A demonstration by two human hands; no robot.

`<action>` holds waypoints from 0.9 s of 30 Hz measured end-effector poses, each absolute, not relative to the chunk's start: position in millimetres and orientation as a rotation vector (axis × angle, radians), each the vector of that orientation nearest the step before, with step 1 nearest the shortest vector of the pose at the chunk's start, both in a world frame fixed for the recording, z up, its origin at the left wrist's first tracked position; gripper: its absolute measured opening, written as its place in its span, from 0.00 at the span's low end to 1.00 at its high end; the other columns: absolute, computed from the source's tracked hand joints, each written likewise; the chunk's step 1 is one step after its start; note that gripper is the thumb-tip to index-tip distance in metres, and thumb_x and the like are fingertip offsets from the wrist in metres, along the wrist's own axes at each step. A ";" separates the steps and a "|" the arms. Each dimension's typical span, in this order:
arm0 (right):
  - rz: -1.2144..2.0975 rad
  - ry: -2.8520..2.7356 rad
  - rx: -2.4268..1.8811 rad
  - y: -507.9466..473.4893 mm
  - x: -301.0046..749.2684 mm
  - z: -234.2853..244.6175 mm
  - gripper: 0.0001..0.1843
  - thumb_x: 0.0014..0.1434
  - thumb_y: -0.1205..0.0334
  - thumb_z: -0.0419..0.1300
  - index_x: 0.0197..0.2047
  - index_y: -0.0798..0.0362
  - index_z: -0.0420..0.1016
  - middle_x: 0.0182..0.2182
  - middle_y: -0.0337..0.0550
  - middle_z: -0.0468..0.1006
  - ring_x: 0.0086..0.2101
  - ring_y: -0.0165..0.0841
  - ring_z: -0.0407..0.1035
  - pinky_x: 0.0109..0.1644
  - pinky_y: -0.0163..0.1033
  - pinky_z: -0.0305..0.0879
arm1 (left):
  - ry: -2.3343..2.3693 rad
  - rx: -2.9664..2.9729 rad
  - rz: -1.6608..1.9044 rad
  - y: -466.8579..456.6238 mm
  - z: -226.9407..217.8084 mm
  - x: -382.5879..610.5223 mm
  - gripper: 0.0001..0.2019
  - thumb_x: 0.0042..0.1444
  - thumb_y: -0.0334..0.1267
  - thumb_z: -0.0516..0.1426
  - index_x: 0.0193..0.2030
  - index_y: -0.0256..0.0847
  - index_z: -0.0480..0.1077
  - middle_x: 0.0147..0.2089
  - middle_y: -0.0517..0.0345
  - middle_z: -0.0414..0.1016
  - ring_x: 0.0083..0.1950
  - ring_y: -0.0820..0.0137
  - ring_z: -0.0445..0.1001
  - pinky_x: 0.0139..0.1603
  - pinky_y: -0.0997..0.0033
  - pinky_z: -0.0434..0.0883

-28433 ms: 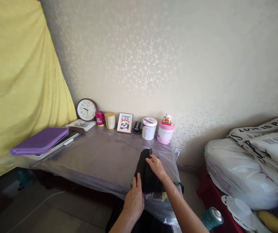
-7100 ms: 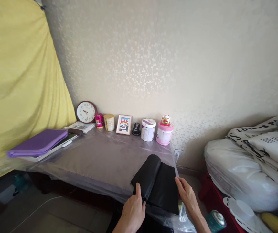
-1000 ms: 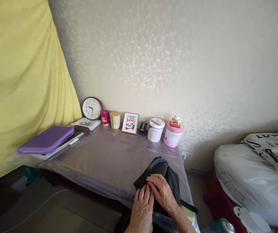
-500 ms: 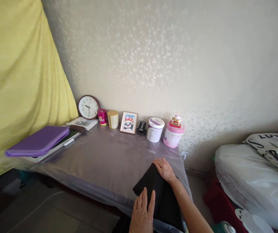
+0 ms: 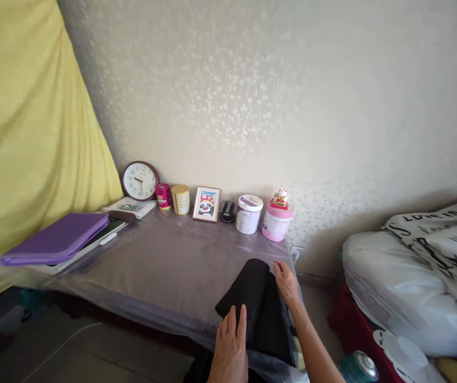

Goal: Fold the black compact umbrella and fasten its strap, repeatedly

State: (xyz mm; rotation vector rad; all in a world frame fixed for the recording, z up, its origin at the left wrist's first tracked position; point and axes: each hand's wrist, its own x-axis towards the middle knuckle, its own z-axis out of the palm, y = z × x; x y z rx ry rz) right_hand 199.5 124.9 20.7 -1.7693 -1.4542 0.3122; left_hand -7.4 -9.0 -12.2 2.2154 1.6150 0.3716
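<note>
A folded black garment [image 5: 254, 306] lies near the right front corner of a low table [image 5: 164, 266] covered in clear plastic. My left hand [image 5: 231, 346] rests flat on the garment's near left part, fingers stretched out and together. My right hand [image 5: 285, 282] lies open on the garment's right edge, further back, fingers extended toward the wall. Neither hand grips anything.
Along the wall stand a clock [image 5: 140, 181], small tins [image 5: 180, 199], a framed panda picture [image 5: 206, 204], a white tin [image 5: 248, 214] and a pink jar [image 5: 277, 220]. A purple folder [image 5: 55, 239] lies at the left. White bedding [image 5: 412, 276] is piled on the right; a yellow curtain [image 5: 25, 133] hangs left.
My right hand slid from the garment's far end to its right edge. My left hand stays flat on the near part. The view shifted slightly.
</note>
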 end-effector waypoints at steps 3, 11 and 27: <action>0.375 -1.292 -1.875 87.0 217.5 16.3 0.18 0.53 0.51 0.48 0.38 0.51 0.72 0.36 0.46 0.77 0.38 0.38 0.72 0.42 0.40 0.65 | 1.634 2.217 0.373 -11.9 -2.8 -8.2 0.41 0.44 0.23 0.45 0.66 0.42 0.35 0.67 0.51 0.45 0.65 0.63 0.49 0.61 0.60 0.53; 0.839 -1.063 -1.848 33.1 220.9 3.3 0.16 0.52 0.48 0.49 0.36 0.49 0.68 0.33 0.46 0.77 0.35 0.37 0.74 0.25 0.34 0.67 | 1.546 2.142 0.543 -6.3 -0.6 -14.2 0.38 0.45 0.24 0.45 0.66 0.37 0.39 0.65 0.50 0.50 0.64 0.66 0.52 0.62 0.63 0.52; 0.633 -1.190 -1.917 52.1 213.0 16.9 0.23 0.52 0.40 0.46 0.23 0.49 0.68 0.17 0.40 0.70 0.22 0.35 0.68 0.24 0.37 0.62 | 1.467 2.071 0.704 -1.8 -14.5 -19.4 0.36 0.47 0.25 0.44 0.66 0.36 0.38 0.63 0.51 0.52 0.63 0.72 0.53 0.62 0.71 0.52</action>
